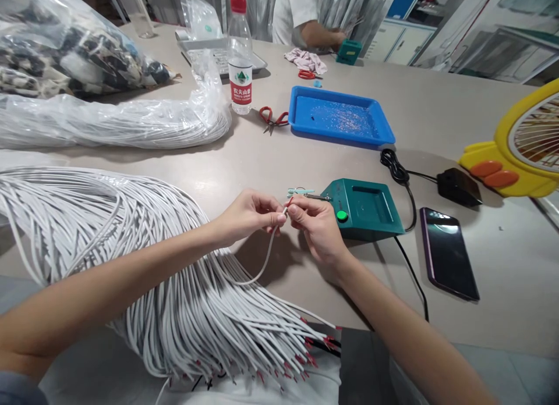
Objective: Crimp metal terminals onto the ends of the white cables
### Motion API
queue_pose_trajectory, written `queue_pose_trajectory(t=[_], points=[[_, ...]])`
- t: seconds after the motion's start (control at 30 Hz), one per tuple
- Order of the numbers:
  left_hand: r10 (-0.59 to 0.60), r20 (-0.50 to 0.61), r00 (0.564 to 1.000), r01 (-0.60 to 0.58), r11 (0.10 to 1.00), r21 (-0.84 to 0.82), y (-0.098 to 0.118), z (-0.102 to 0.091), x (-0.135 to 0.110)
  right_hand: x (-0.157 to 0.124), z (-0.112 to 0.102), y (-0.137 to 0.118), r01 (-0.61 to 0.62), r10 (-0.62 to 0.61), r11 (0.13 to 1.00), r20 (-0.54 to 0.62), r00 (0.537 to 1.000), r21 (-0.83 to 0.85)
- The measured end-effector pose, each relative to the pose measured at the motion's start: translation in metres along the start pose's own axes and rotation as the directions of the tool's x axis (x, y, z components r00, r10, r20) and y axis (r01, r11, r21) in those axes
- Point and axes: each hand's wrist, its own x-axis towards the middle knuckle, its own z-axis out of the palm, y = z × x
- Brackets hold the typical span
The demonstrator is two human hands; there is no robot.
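Between finger and thumb, my left hand (pixel 257 212) pinches a white cable (pixel 271 242) close to its stripped end. My right hand (pixel 317 221) is closed on the red inner wire (pixel 288 202) at that same end, so the two hands almost touch. Just behind my right fingers sits a green machine (pixel 367 207) with a bright green button and a thin metal rod on its left side. A large bundle of white cables (pixel 174 265) lies under my left forearm, many ends showing red tips near the table's front edge.
A blue tray (pixel 301 131) holding small scraps lies behind the machine, with red-handled scissors (pixel 271 121) beside it. A water bottle (pixel 241 73), bagged cables (pixel 109 123), a phone (pixel 449 253), a black adapter (pixel 458 187) and a yellow fan (pixel 502 149) surround the work. Across the table is a co-worker's arm (pixel 318 35).
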Motion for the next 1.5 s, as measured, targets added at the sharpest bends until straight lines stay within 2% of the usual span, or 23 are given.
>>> queue_pose_trajectory(t=[0.13,0.3,0.5,0.77,0.83,0.93,0.97,1.03,1.13,1.23,1.33,1.5], points=[[0.027,0.029,0.999,-0.027,1.000,-0.014,-0.002,0.000,0.000,0.000,0.001,-0.004,-0.033,0.033,0.999,0.017,0.999,-0.006],[0.053,0.031,0.998,-0.055,0.996,0.064,-0.003,-0.003,0.000,0.004,-0.004,-0.008,-0.046,0.050,0.995,0.048,0.998,-0.085],[0.035,0.003,0.999,-0.036,0.991,0.129,0.002,0.000,-0.002,0.006,-0.009,-0.010,0.017,0.008,0.990,0.177,0.984,-0.138],[0.057,-0.092,0.994,-0.042,0.986,0.163,-0.001,0.006,-0.004,-0.005,0.003,-0.001,0.131,-0.131,0.975,0.011,0.991,-0.181],[0.071,-0.104,0.992,-0.054,0.985,0.163,-0.002,0.007,-0.004,-0.009,0.005,0.002,0.235,-0.258,0.926,-0.041,0.965,-0.295],[0.094,-0.117,0.989,-0.069,0.977,0.201,-0.002,0.007,-0.004,-0.011,0.005,0.002,0.384,-0.457,0.760,-0.011,0.889,-0.524],[0.104,-0.120,0.987,-0.076,0.973,0.219,-0.002,0.007,-0.004,-0.011,0.004,0.001,0.404,-0.478,0.717,0.021,0.878,-0.569],[0.118,-0.129,0.985,-0.081,0.962,0.261,-0.002,0.006,-0.003,-0.008,0.001,-0.002,0.404,-0.449,0.691,0.082,0.890,-0.600],[0.141,-0.152,0.978,-0.081,0.934,0.348,-0.001,0.004,-0.002,-0.002,-0.005,-0.006,0.371,-0.350,0.693,0.161,0.923,-0.618],[0.143,-0.140,0.980,-0.082,0.926,0.368,-0.002,0.004,-0.002,0.000,-0.006,-0.006,0.348,-0.324,0.740,0.149,0.934,-0.575],[0.112,-0.092,0.989,-0.083,0.958,0.276,-0.003,0.005,-0.002,-0.002,-0.003,-0.003,0.332,-0.332,0.833,0.081,0.940,-0.441],[0.070,-0.017,0.997,-0.069,0.997,0.028,-0.003,0.008,-0.003,-0.005,0.001,0.001,0.331,-0.336,0.906,0.027,0.941,-0.264]])
